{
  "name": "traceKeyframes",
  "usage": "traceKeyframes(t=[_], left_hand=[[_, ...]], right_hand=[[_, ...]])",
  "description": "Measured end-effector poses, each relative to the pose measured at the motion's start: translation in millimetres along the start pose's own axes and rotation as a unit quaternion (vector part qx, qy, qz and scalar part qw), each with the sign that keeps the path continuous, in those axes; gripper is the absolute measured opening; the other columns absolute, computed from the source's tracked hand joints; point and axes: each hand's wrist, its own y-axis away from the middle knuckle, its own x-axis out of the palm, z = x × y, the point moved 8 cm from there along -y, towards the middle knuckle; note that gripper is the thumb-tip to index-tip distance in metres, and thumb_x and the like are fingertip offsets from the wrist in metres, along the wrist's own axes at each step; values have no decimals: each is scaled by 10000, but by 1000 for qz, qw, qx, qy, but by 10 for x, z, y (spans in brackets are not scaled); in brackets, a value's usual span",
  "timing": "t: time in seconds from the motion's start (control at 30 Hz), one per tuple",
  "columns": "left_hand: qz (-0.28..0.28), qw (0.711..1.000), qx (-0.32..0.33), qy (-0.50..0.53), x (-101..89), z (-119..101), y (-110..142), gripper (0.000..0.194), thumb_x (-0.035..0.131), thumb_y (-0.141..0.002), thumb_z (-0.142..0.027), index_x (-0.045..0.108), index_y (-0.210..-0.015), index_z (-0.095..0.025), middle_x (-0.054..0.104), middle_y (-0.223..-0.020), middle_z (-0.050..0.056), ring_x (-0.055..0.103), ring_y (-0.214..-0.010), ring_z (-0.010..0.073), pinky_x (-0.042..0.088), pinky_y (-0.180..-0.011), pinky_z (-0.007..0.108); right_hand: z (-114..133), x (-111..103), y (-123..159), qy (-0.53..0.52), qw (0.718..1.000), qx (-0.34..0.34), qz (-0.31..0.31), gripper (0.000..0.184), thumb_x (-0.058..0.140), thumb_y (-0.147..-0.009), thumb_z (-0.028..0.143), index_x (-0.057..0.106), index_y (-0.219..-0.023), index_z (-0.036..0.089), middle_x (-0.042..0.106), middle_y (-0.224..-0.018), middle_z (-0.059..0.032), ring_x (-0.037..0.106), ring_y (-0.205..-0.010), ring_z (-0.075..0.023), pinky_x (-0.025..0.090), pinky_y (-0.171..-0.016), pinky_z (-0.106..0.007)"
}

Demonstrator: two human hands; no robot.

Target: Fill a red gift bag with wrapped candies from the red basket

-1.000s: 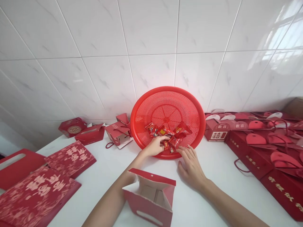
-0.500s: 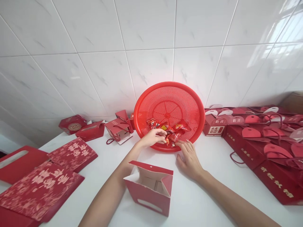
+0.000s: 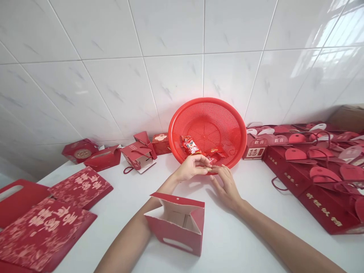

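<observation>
- Left hand point(image 3: 191, 167): fingers now curled beside the right hand point(image 3: 226, 185) at the near side of the basket point(image 3: 207, 101); grip unclear.
- Right fingers: loosely extended, grip unclear.
- Candies point(image 3: 191, 146): shifted inside the basket.
- Open box point(image 3: 178, 227): still nearer.

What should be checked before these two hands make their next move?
1. Red box open at the top: ok.
2. Wrapped sweets in the basket: ok, several show.
3. Basket steady: cannot tell; it leans up toward the wall, its support hidden.
4. Left hand and right hand well apart: not ok, their fingertips look close together at the basket's near rim.
5. Hands free of sweets: cannot tell; the fingers hide too much.
</observation>
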Motion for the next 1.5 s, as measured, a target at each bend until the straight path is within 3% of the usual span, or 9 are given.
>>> traceKeyframes(t=[0.17,0.33,0.57,0.73,0.87,1.03,1.17,1.5], left_hand=[[17,1000,20,-12,72,-17,0,313,880,-609,-134,699,-865,-135,684,-918,41,671,-943,189,515,-942,370],[13,1000,26,4,114,-44,18,338,855,-655,-153,684,-947,-151,698,-959,59,678,-951,204,545,-880,366],[13,999,18,29,134,-83,38,412,856,-645,-136,677,-1016,-156,714,-948,51,701,-904,191,551,-861,355],[26,999,35,2,149,-133,41,442,866,-648,-143,683,-1050,-154,713,-878,41,704,-907,203,548,-852,351],[9,999,32,16,124,-100,33,465,881,-646,-184,683,-1066,-158,721,-955,63,693,-973,221,557,-853,362],[2,1000,26,-3,116,-57,32,417,893,-658,-245,714,-1024,-152,737,-1002,76,690,-988,222,545,-909,382],[10,999,33,-37,199,-38,19,356,874,-704,-352,746,-967,-149,745,-965,70,697,-946,214,535,-927,366],[3,997,55,-61,265,-71,18,296,859,-712,-419,780,-835,-162,677,-912,44,649,-876,184,527,-850,317]], right_hand=[[-64,-17,2,-29,999,35,-18,161,483,-1034,348,597,-1077,242,715,-1097,-64,637,-1023,-237,453,-964,-437],[-85,0,-1,-33,999,25,-23,226,445,-1047,320,628,-943,236,719,-1075,-59,636,-997,-222,440,-985,-438],[-65,12,-18,-40,999,24,-4,241,437,-1049,343,650,-1008,240,715,-1054,-75,619,-982,-235,456,-943,-439],[-22,-34,-20,-52,998,24,-25,141,473,-1035,298,599,-1024,234,706,-1004,-58,624,-952,-219,465,-929,-419],[23,-60,-14,-60,997,18,-42,159,469,-1034,280,611,-985,227,697,-1056,-75,632,-1003,-214,492,-898,-383],[-22,-143,5,-94,989,67,-93,190,467,-1037,313,636,-1046,227,703,-1071,-82,661,-1006,-206,529,-867,-350],[-84,-143,14,-107,984,102,-98,246,456,-1035,391,638,-1056,228,712,-1022,-79,673,-962,-216,545,-853,-362],[-60,-92,5,-100,989,82,-74,183,490,-1025,351,618,-1050,222,708,-1007,-67,658,-938,-206,524,-835,-352]])
